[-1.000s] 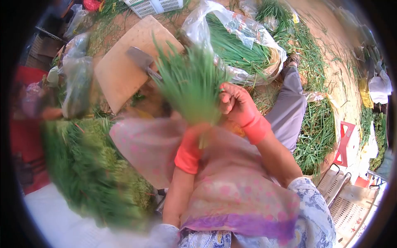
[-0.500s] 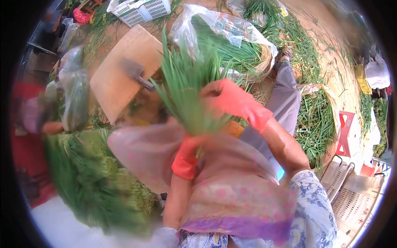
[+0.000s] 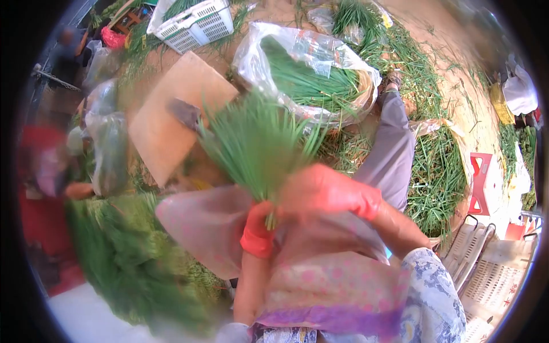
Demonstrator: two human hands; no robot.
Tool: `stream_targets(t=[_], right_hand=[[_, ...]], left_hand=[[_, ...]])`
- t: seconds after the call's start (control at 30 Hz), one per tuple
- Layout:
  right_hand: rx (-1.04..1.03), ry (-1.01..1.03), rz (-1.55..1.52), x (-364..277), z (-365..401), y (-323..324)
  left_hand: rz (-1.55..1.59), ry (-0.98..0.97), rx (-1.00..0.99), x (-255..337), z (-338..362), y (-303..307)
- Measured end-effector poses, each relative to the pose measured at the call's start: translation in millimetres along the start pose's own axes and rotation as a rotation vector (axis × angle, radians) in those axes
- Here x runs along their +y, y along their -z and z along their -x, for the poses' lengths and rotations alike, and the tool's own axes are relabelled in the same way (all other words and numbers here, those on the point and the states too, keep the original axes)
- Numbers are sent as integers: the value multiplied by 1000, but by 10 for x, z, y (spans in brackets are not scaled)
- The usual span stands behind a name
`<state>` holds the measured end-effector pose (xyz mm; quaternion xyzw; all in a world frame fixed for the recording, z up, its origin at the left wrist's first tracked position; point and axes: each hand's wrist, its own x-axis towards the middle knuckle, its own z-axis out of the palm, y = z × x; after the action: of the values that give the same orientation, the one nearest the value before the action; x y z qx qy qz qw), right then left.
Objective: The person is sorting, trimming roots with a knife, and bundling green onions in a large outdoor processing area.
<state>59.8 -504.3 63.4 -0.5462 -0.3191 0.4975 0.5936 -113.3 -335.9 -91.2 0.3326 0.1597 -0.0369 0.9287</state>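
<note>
A bunch of green chives [image 3: 251, 151] stands upright over my lap, its leaves fanning out at the top. My left hand [image 3: 258, 228], in a red rubber glove, is closed around its lower stalks. The cut ends poke out below that fist. Right beside the stalks is my right hand [image 3: 326, 191], also red-gloved; motion smears its fingers, and I cannot tell whether they grip the bunch. Ahead, a wide-bladed tool [image 3: 184, 113] with a handle rests on a tan board [image 3: 163, 131]. A pink-dotted apron [image 3: 331, 280] covers my lap.
An open plastic bag [image 3: 366, 94] of chives lies ahead, past my outstretched leg [image 3: 392, 137]. More chives are heaped at left [image 3: 131, 268]. A white basket [image 3: 197, 26] stands at the back. Loose trimmings [image 3: 437, 171] pile up at right. Another person [image 3: 48, 171] sits at far left.
My right hand has moved down from the side of the leaves to the lower stalks. The chive bunch sits lower in view and its leaves spread wider. My left hand keeps its hold.
</note>
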Motion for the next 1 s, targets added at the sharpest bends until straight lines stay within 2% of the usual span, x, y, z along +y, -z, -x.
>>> stream_targets(t=[0.13,0.23,0.3,0.37,0.43,0.53,0.57,0.63,0.67,0.77,0.83,0.87,0.93,0.97,1.0], right_hand=[[9,-130,-76,73,133,159],[-30,-129,-1,72,201,176],[-60,126,248,218,194,36],[-178,29,264,-137,291,-73],[-209,187,584,416,179,-198],[-192,353,562,643,268,-381],[-150,369,459,716,338,-411],[-285,101,340,410,427,-277],[-461,-185,319,-32,469,-95],[-287,-122,-134,-338,925,474],[12,-328,-106,-520,911,649],[227,-508,57,-582,817,640],[391,-377,233,-472,599,530],[471,-311,315,-425,484,459],[488,-243,273,-463,385,373]], left_hand=[[-55,-104,-25,249,174,-458],[-52,-42,28,210,197,-425],[52,-72,125,170,113,-475],[201,-12,78,173,10,-481],[360,93,-65,207,-85,-336],[467,97,-90,224,-166,-237],[479,78,-83,219,-173,-232],[461,25,-75,217,-168,-231],[454,1,-72,220,-161,-219],[381,-39,-15,218,-125,-188],[267,-46,36,260,-130,-231],[224,-52,38,271,-138,-239],[191,-67,-35,282,-113,-223],[129,-82,31,275,-105,-241],[68,-95,100,279,-79,-323]])
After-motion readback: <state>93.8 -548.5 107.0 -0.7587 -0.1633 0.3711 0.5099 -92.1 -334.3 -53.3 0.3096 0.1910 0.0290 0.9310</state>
